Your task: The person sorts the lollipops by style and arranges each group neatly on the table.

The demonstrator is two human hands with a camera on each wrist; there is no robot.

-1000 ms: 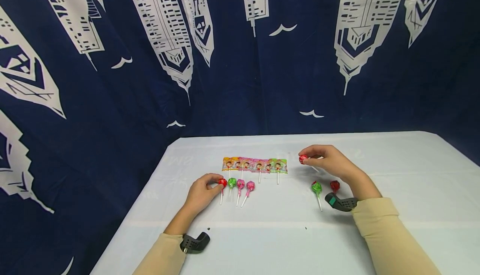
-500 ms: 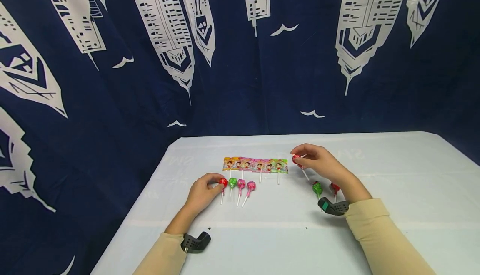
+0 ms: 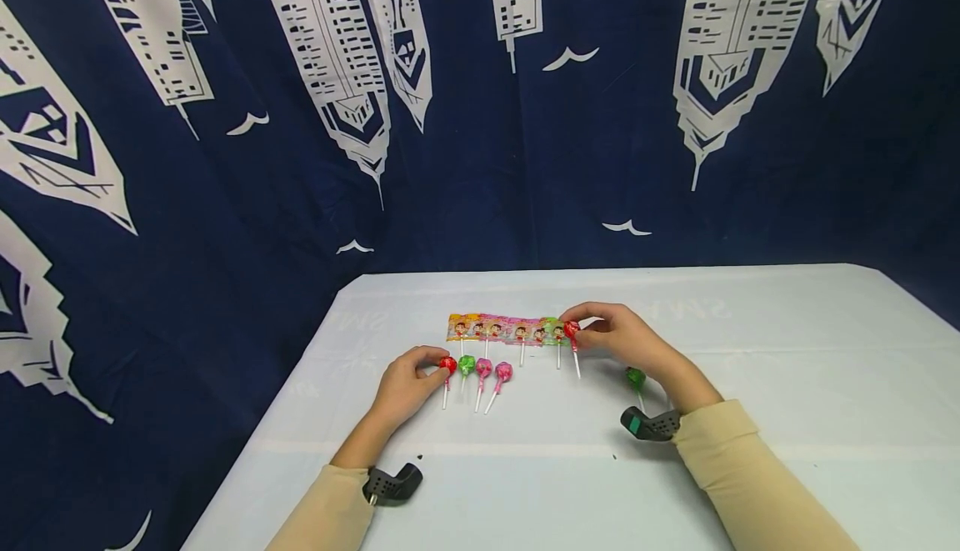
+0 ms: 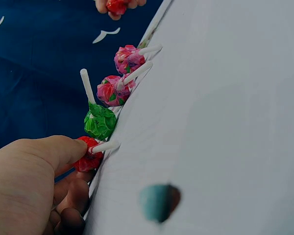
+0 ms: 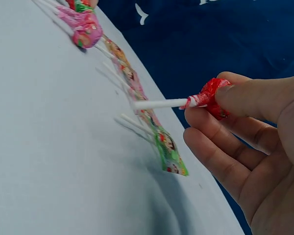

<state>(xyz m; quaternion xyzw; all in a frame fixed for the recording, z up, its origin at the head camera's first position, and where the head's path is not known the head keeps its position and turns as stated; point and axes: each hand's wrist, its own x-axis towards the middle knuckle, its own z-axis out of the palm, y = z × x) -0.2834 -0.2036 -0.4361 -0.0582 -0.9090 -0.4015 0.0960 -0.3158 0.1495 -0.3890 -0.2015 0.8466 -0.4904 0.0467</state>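
My left hand (image 3: pixel 405 386) pinches the round head of a red lollipop (image 4: pixel 89 157) between thumb and fingers, at the left end of a row. Beside it in the row lie a green lollipop (image 3: pixel 467 365) and two pink lollipops (image 3: pixel 483 369), sticks towards me. My right hand (image 3: pixel 618 336) grips another red lollipop (image 5: pixel 214 98) by its head, its white stick free. In the head view that lollipop overlaps the right end of a line of flat wrapped lollipops (image 3: pixel 510 329), orange, pink and green, behind the row.
A green lollipop (image 3: pixel 636 378) lies on the white table (image 3: pixel 525 484) by my right wrist, partly covered by the arm. Black wrist devices (image 3: pixel 393 484) sit on both arms. A dark blue cloth (image 3: pixel 480 159) with white buildings hangs behind the table.
My right hand has moved left with its red lollipop, from right of the flat lollipops to their green end. My forearm now covers the red lollipop lying at right. The left hand stays put.
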